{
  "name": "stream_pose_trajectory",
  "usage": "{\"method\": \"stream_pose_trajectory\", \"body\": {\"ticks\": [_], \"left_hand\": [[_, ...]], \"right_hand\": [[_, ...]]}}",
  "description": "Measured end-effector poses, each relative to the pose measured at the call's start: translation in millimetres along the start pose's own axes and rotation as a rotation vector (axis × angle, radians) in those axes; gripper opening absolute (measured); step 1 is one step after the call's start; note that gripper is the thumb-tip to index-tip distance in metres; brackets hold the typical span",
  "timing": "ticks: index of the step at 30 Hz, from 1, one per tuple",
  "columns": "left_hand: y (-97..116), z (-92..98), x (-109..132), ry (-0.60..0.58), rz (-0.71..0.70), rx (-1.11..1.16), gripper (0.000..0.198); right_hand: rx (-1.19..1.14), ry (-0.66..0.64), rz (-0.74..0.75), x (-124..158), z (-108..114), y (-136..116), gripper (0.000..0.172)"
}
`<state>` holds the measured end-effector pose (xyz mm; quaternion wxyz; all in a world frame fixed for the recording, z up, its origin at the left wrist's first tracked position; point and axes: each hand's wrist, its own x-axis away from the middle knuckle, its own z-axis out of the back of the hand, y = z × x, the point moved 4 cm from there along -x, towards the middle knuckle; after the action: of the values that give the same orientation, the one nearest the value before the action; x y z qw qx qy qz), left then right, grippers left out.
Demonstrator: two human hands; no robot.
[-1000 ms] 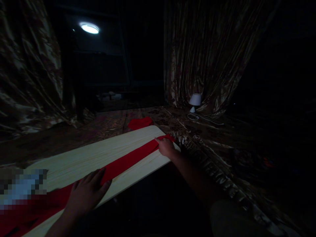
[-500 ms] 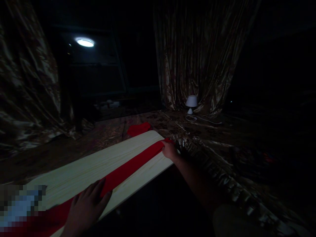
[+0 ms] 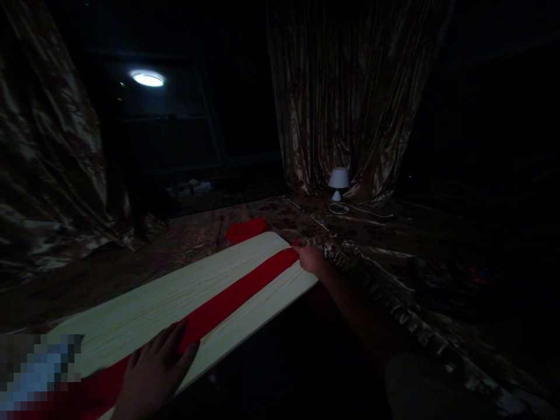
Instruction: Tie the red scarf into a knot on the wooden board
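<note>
A long strip of red cloth (image 3: pixel 236 294) runs lengthwise along a pale wood-grained board (image 3: pixel 144 312). My left hand (image 3: pixel 153 367) lies flat on the strip at the near part of the board, fingers spread. At the board's far right end, my right hand (image 3: pixel 310 258) is closed on the end of the red cloth, with a bit of red showing just past its fingers. Between the two hands the strip looks flat and straight. A second red cloth piece (image 3: pixel 247 229) lies crumpled beyond the board's far edge.
A small white lamp (image 3: pixel 338 179) with a loose white cord (image 3: pixel 367 214) stands beyond the board on patterned fabric (image 3: pixel 196 236). Patterned curtains (image 3: pixel 354 105) hang behind, beside a dark window reflecting a ceiling light (image 3: pixel 149 79). A pixelated bluish patch (image 3: pixel 39 364) covers the lower left.
My right hand has moved slightly outward to the right, towards the board's end, with the cloth's end. My left hand has stayed in place on the strip.
</note>
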<state>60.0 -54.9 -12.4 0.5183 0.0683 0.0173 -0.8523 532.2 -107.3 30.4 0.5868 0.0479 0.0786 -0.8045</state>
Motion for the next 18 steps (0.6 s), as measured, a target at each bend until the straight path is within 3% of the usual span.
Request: {"method": "stream_pose_trajectory", "body": {"ticks": [3, 7, 10, 18], "left_hand": [[2, 1.5, 1, -0.006, 0.014, 0.004, 0.074], [2, 0.8, 0, -0.013, 0.021, -0.006, 0.077], [1, 1.5, 0, -0.011, 0.018, -0.002, 0.076], [4, 5.8, 1, 0.004, 0.016, 0.030, 0.070]], "right_hand": [[0.003, 0.097, 0.106, 4, 10, -3, 0.052], [0.006, -0.045, 0.334, -1, 7, -10, 0.036], [0.050, -0.112, 0.329, -11, 4, -12, 0.031], [-0.021, -0.114, 0.228, -32, 11, -19, 0.026]]}}
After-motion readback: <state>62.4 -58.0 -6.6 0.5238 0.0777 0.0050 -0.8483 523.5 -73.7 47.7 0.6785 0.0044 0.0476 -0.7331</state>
